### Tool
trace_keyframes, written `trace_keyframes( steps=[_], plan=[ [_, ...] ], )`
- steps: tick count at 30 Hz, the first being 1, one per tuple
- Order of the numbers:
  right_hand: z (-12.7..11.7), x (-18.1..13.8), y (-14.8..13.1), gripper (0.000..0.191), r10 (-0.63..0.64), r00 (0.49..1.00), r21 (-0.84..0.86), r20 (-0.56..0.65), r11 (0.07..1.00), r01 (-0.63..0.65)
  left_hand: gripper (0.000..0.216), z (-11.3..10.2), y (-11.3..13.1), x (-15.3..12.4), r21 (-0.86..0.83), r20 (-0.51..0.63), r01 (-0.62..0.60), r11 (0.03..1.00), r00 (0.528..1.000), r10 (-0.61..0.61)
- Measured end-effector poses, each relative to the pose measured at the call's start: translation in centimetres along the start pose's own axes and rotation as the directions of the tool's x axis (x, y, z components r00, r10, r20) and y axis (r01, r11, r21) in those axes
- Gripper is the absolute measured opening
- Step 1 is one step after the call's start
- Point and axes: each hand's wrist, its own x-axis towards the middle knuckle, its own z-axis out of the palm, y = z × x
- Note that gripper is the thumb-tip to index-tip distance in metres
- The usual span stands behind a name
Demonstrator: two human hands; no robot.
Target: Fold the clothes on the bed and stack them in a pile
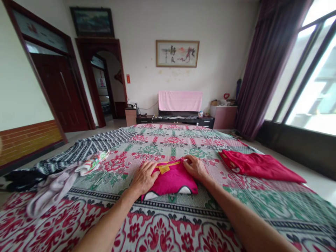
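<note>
A bright pink shirt (172, 180) lies folded on the bed in front of me. Its neckline has a yellow band and a yellow label, and white patches with dark edging show along the near side. My left hand (145, 176) rests on the shirt's left side, fingers stretched out and thumb apart. At the far right corner, my right hand (195, 167) has its fingers bent and closed on the fabric by the neckline.
A patterned floral cover (173, 141) spreads over the bed. Folded red cloth (262, 166) lies at the right. On the left are a black-and-white striped cloth (86, 148), a pale lilac garment (54, 189) and a small multicoloured piece (93, 163).
</note>
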Motion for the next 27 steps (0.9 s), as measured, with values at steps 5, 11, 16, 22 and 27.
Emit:
trace_keyframes(
  steps=[5,11,16,22,27],
  plan=[
    [-0.3,0.4,-0.1,0.026,0.067,0.997,-0.047,0.038,0.997,-0.065,0.041,0.1,-0.1,0.0,-0.008,-0.023,-0.011,1.000,1.000,0.011],
    [0.2,0.5,0.6,0.019,-0.041,0.996,0.020,0.078,0.999,0.040,0.040,0.1,-0.1,0.0,-0.007,-0.023,-0.023,1.000,0.999,0.023],
    [0.0,0.5,-0.3,0.021,-0.018,0.999,0.118,-0.043,0.993,0.023,0.041,0.3,-0.3,0.0,0.005,-0.034,-0.033,0.999,0.999,0.033],
    [-1.6,0.8,-1.1,0.031,0.123,0.988,0.254,0.092,0.957,-0.143,0.039,0.6,-0.5,0.0,0.008,-0.063,-0.049,0.999,0.997,0.050],
    [-3.2,1.0,-1.0,0.066,0.159,0.877,0.393,0.453,0.847,-0.357,0.039,0.8,-0.6,0.0,0.005,-0.080,-0.051,0.999,0.995,0.051]
  ],
)
